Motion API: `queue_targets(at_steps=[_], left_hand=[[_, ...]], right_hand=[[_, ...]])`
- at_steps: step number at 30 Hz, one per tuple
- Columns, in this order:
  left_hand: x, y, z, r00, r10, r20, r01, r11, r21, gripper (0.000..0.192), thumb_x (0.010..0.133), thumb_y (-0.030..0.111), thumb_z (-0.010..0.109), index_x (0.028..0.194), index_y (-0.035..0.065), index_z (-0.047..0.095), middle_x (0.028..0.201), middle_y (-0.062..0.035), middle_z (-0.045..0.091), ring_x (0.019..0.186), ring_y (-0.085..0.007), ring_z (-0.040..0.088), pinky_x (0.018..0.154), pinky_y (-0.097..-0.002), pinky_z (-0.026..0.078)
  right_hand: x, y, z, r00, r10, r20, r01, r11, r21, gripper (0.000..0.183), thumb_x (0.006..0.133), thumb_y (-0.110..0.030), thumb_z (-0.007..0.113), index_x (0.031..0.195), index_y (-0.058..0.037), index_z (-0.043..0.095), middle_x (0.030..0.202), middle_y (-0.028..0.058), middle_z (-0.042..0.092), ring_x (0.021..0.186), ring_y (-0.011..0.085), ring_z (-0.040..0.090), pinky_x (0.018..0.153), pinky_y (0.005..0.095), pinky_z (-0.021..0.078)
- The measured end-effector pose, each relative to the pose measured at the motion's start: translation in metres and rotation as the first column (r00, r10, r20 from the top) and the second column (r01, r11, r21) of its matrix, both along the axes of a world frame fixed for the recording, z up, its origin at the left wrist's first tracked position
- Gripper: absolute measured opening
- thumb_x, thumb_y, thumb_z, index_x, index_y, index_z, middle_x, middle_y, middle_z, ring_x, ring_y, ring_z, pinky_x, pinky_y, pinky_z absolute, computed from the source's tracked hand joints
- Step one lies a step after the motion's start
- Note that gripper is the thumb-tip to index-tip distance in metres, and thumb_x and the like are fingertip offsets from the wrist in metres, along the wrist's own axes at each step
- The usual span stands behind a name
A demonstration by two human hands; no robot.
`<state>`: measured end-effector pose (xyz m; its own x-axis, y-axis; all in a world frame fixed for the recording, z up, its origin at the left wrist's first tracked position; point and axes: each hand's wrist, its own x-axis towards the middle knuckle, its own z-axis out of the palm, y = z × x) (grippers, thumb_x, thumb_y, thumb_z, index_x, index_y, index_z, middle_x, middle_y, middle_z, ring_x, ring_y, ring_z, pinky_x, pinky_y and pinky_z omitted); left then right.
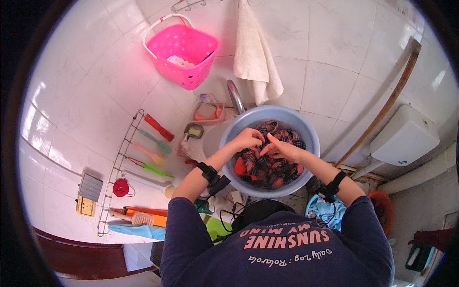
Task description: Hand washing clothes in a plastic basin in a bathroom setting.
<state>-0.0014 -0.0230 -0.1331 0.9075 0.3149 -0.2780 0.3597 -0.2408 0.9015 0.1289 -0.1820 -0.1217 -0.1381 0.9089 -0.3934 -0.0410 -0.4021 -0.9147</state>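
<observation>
A round light-blue basin (313,143) holds wet dark plaid fabric (278,166), with red and black in its pattern, lying in dark water. Plain red cloth (240,166) shows at the basin's left side. My left hand (249,139) is over the upper left of the fabric with its fingers curled down; whether they pinch any cloth cannot be made out. Close beside it, my right hand (282,149) is above the middle of the fabric, thumb raised and fingers apart, with nothing visible in it.
A curved metal faucet (235,97) rises behind the basin, near a hanging white towel (254,53). A pink basket (186,53) hangs on the tiled wall. Brushes hang from a wire rack (116,161) at left. At right are a wooden pole (383,107) and a white cistern (405,136).
</observation>
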Motion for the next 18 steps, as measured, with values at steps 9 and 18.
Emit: queue_targets(at_steps=[9,18], left_hand=[[0.017,0.009,0.038,0.863,0.479,0.162,-0.334,0.78,-0.529,0.024,0.078,0.002,0.057,0.102,-0.0029,0.056,0.085,-0.0091,0.057,0.081,-0.0177,0.059,0.073,-0.0294,0.051],[0.014,-0.018,0.008,0.924,-0.291,-0.248,0.379,0.61,0.696,0.063,0.059,0.013,0.074,0.115,0.0045,0.048,0.122,-0.0186,0.045,0.104,-0.029,0.051,0.086,-0.0385,0.043]], right_hand=[[0.003,0.004,-0.007,0.852,-0.333,0.404,0.092,0.855,0.511,0.058,0.089,-0.048,0.041,0.105,0.005,0.058,0.118,0.0163,0.05,0.118,0.0235,0.04,0.1,0.0302,0.027],[0.033,0.016,-0.043,0.912,-0.374,0.166,0.331,0.912,0.241,0.079,0.086,-0.061,0.03,0.122,0.0075,0.044,0.124,0.0165,0.046,0.117,0.0241,0.041,0.1,0.03,0.025]])
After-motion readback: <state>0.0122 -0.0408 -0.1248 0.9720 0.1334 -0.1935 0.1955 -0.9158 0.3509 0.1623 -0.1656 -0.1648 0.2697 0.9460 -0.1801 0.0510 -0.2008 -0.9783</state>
